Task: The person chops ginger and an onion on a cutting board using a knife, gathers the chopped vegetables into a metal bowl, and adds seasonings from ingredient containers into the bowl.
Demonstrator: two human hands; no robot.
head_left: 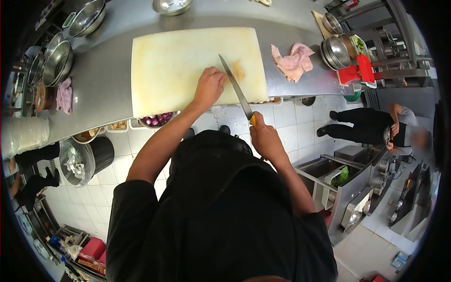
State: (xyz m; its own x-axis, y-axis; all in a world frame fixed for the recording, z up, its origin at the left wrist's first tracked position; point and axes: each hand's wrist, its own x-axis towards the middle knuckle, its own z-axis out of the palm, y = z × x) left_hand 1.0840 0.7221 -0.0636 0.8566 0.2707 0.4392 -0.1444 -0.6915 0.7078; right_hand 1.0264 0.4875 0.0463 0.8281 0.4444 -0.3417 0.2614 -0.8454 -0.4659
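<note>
A large pale yellow cutting board [183, 61] lies on the steel counter in front of me. My right hand [268, 138] is wrapped round the yellow handle of a long kitchen knife [238, 90]. Its blade slants over the board's right part, tip pointing away from me. On the board, left of the blade, my left hand [209, 88] rests with its fingers curled together; whatever may be under them is hidden. Just right of the blade is a light brown patch [239, 70], thin slices or a stain; I cannot tell which.
A pink cloth [293, 62] lies right of the board, another cloth [64, 96] at the left. Metal bowls [336, 51] and a red box [348, 75] stand far right. Below the counter are red onions [158, 119] and a bin [102, 154]. A co-worker [371, 126] stands at the right.
</note>
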